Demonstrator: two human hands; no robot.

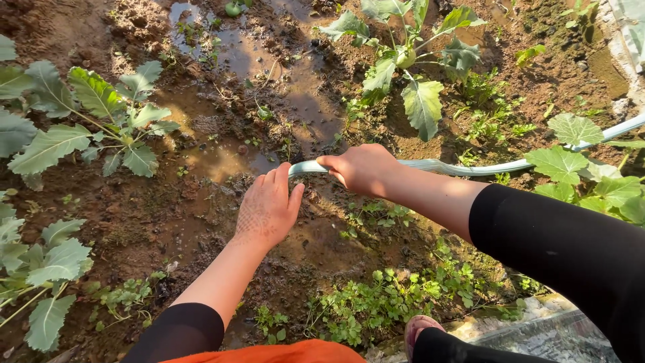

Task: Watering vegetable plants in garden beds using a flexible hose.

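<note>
Your right hand (359,168) is closed around the pale green hose (463,168), fingers wrapped over it near its open end, so the hose runs off from the back of your fist toward the right edge of the bed. Your left hand (267,208) sits just beside the hose's tip (299,168), fingers together and slightly curled, the fingertips touching or nearly touching the mouth; whether they press on it you cannot tell from here.

Beyond your fingertips the soil (201,222) is already dark and soaked, and a shallow puddle (228,54) stands farther ahead between the plants, so that strip looks well watered. The leafy plant (101,121) off to the left of your left fingers stands in ground that looks damp. The soil on your wrist side, around the small weeds (376,302), looks drier and lighter, as does the earth past the far plant (410,60), so those parts appear still to be done.
</note>
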